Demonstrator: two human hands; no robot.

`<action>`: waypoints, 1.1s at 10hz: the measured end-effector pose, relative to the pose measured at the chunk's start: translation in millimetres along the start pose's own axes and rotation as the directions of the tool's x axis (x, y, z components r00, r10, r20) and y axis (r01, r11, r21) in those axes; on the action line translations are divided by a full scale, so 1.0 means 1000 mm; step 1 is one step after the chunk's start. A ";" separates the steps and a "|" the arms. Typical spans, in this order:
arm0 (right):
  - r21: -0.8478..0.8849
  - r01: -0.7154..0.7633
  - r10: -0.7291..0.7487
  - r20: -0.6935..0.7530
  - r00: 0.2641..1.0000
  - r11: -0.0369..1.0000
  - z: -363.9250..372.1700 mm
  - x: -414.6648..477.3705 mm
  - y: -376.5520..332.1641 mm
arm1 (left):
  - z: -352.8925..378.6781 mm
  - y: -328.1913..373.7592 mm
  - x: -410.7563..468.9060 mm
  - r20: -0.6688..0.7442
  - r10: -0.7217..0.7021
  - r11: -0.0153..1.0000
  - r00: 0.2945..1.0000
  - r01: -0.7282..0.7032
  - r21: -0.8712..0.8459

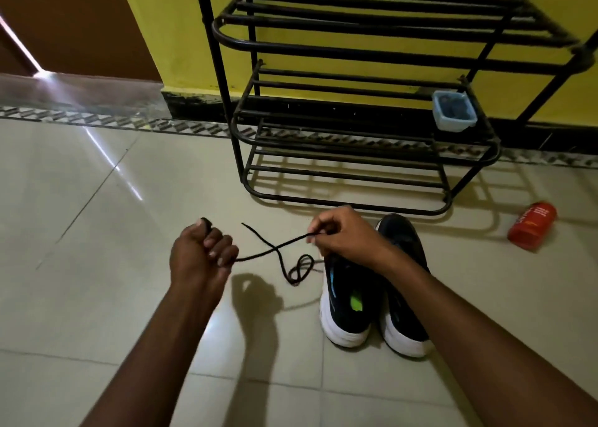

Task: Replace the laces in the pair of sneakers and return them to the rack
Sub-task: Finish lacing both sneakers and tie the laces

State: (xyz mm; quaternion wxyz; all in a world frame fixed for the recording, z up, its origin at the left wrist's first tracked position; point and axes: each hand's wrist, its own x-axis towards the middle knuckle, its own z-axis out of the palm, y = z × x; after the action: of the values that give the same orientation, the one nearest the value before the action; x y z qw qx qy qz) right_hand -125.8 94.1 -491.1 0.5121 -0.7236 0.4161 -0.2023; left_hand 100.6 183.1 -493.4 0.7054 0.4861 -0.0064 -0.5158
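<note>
Black shoelace point(275, 250) stretched taut between both hands, presumably to straighten it before threading. Left hand point(202, 252) is curled into a fist gripping one stretch of the lace; right hand point(339, 234) pinches another between thumb and fingertips. Slack hangs below the right hand, coiling in a loop on the tiled floor point(97, 232), with one free end lying between the hands. Pair of navy sneakers point(375, 297) stands just beneath the right hand, toes toward the black metal shoe rack point(356, 154) beyond it.
</note>
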 end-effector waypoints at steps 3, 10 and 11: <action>-0.069 0.133 -0.124 0.120 0.985 0.989 -0.004 -0.024 -0.023 | -0.010 -0.028 -0.027 0.478 -0.269 0.462 0.836 -0.323 0.826; -0.212 0.198 -0.196 0.027 0.980 0.957 -0.009 -0.050 -0.028 | 0.010 -0.048 -0.048 0.594 -0.270 0.644 0.758 -0.317 0.696; -0.188 0.149 -0.158 -0.031 0.987 0.971 -0.022 -0.054 -0.029 | 0.004 -0.050 -0.048 0.523 -0.255 0.624 0.813 -0.275 0.732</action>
State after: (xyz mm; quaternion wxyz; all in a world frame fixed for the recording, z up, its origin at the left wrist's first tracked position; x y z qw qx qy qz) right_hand -160.8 129.1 -448.6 0.4157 -0.7933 0.3875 -0.2185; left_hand 40.1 215.6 -501.8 0.3882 0.5604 -0.4476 -0.5787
